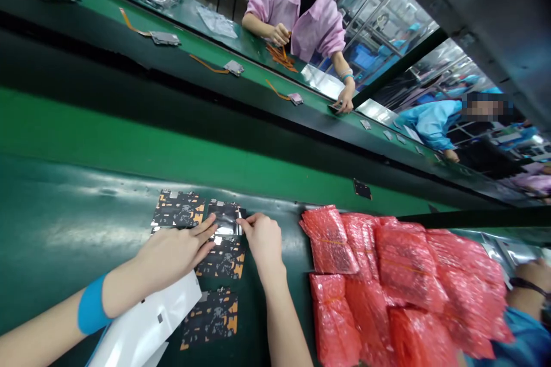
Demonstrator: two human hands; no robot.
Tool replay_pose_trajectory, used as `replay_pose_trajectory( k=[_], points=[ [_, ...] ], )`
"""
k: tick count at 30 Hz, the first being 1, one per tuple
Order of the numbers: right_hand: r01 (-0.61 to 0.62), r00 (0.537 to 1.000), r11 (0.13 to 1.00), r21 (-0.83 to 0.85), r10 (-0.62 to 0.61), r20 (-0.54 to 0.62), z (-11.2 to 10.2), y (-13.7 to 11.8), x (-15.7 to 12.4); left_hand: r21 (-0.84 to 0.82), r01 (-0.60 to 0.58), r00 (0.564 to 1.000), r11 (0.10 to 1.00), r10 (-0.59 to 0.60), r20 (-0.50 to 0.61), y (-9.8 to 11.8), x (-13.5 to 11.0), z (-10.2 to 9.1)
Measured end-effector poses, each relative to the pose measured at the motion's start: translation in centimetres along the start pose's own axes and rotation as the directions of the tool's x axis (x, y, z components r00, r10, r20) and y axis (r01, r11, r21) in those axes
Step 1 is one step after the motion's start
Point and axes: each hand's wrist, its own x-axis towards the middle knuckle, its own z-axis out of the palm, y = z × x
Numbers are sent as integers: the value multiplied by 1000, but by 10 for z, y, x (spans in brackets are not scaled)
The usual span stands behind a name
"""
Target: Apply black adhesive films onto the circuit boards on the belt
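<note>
Matt black circuit boards point(178, 209) with dull orange patches, shiny dark plastic film point(226, 219), glossy red bubble plastic bags point(404, 275), glossy white pouch point(142, 327), smooth green bench point(86, 229)

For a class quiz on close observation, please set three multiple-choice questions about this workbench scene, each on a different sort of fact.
1. Where do the shiny red bubble-wrap bags lie relative to the left hand and right hand?
A) To their right
B) To their left
C) Under them

2. What colour is the wide band on the left forearm?
A) Yellow
B) Blue
C) Red

3. What are the hands doing?
A) Raised in the air
B) Reaching inside a bag
C) Touching flat black circuit boards with orange patches

Answers:
1 A: the bags are piled beyond the right hand.
2 B: the band shows blue.
3 C: the fingertips rest on the boards.
</note>
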Motion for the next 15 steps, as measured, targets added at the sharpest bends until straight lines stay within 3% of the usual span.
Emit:
replay_pose_trajectory(
  k=[4,7,9,12,13,15],
  points=[
    [-57,998,993,-108,57,2,-15,0,5,-35,-17,999,999,15,-36,-1,1,0],
    [-38,999,990,-132,36,-17,-19,-3,-7,-82,-32,997,996,26,-66,-3,3,2],
    [163,986,980,-119,-165,-9,-11,-5,-23,-111,-41,997,993,33,-74,-5,4,4],
    [538,843,834,-124,-534,67,9,1,-41,-132,-56,996,990,46,-81,-5,4,7],
    [578,816,804,-137,-570,96,15,6,-43,-137,-58,995,989,46,-84,-5,4,7],
    [512,859,840,-182,-500,112,20,19,-40,-149,-59,995,987,45,-93,-4,4,9]
  ],
)
